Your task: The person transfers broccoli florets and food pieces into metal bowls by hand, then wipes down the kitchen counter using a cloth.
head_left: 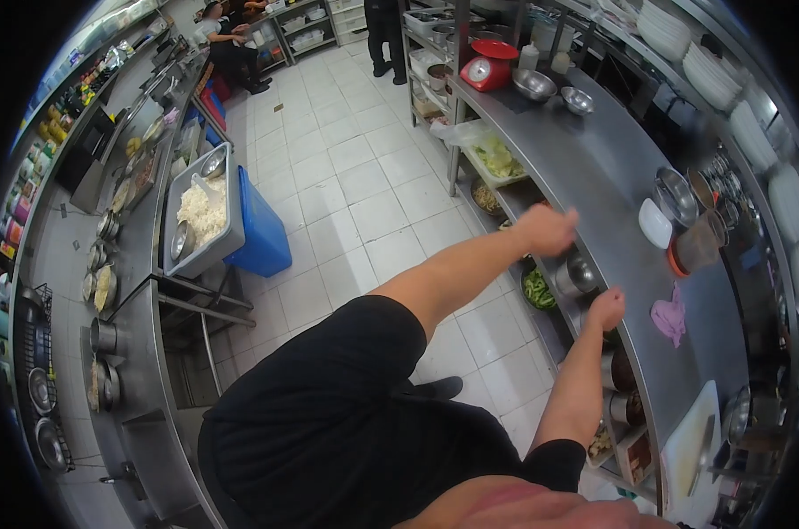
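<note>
My L hand (549,231) and R hand (607,310) are apart, fingers curled by the worktop (607,181) edge; can't tell if either grips anything. Steel container (577,276) is below that edge, approx 5 o'clock of L; pink cloth (669,316) 3 o'clock of R. Risk: low wrist swing cd tip the container; blind reach to R's 5 o'clock cd meet the knife (702,451)

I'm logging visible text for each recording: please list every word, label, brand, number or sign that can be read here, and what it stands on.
No text can be read.
Red scale: dial markings too small to read.
Packaged goods along the picture's left edge: any labels are too small and blurred to read.
</note>
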{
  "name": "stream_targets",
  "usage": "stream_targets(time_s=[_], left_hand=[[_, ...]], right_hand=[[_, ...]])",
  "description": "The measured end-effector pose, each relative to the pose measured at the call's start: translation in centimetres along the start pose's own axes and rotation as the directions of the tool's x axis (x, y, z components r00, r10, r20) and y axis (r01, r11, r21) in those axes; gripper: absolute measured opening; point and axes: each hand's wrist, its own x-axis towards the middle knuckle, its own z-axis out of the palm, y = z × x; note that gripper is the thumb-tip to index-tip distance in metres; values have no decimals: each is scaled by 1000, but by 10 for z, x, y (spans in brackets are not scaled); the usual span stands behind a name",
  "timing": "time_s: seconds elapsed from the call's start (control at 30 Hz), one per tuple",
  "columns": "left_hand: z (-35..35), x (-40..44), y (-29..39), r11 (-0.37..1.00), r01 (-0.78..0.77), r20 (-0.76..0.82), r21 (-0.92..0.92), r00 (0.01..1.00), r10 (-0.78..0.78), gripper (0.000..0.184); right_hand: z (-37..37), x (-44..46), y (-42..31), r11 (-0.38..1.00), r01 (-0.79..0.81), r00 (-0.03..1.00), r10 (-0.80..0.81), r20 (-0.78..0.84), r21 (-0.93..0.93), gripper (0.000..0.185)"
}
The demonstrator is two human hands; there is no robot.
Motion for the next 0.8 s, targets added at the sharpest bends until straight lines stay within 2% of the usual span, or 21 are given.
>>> stream_targets(time_s=[0.03, 0.07, 0.23, 0.3, 0.37, 0.43, 0.47, 0.5, 0.53, 0.57, 0.63, 0.67, 0.7, 0.73, 0.8], left_hand=[[12, 0, 12, 989, -150, 54, 12, 987, 149, 36], [11, -1, 29, 984, -176, 118, 7, 978, 174, 35], [23, 0, 50, 967, -254, 233, -8, 940, 248, 38], [23, 0, 51, 964, -266, 266, 1, 929, 256, 38], [14, 16, 48, 960, -278, 272, 47, 928, 255, 37], [5, 38, 35, 994, -103, 70, 33, 993, 100, 36], [-9, 47, 28, 995, 88, -22, -43, 996, -89, 38], [-27, 54, 19, 954, 270, -93, -134, 955, -283, 40], [-31, 56, -6, 895, 331, -274, -297, 869, -412, 40], [-31, 55, -35, 845, 386, -398, -371, 756, -520, 39], [-19, 35, -95, 608, 532, -374, -589, 488, -789, 37], [-14, 22, -104, 549, 613, -381, -568, 395, -836, 38], [-5, 14, -106, 482, 686, -392, -546, 299, -870, 39], [17, 19, -109, 487, 683, -388, -544, 310, -868, 39], [62, 31, -118, 535, 660, -362, -528, 395, -845, 40]], right_hand=[[-5, 1, 10, 998, -64, 997, 65, 45, -20, 42], [-5, 5, 12, 991, -129, 987, 132, 87, -36, 43], [-5, -17, 22, 979, -187, 977, 194, 90, -80, 49], [-1, -28, 39, 972, -228, 963, 233, 133, -51, 51], [-6, -16, 39, 971, -237, 968, 236, 90, 5, 49], [-14, 5, 26, 971, -233, 972, 231, 41, 47, 48], [-13, 15, 11, 985, -97, 995, 90, 49, 144, 44], [-10, 23, -5, 970, 40, 998, -52, 46, 238, 40], [-4, 24, -22, 956, 224, 967, -242, 75, 187, 36], [-12, 10, -50, 924, 331, 917, -363, 165, 192, 32], [-22, -28, -99, 833, 533, 779, -551, 298, 147, 29], [-18, -39, -107, 714, 688, 633, -678, 375, 130, 31], [-26, -53, -121, 736, 672, 604, -604, 519, 74, 31], [-26, -56, -117, 742, 667, 614, -598, 515, 67, 31], [-19, -69, -113, 700, 702, 544, -647, 534, 133, 31]])
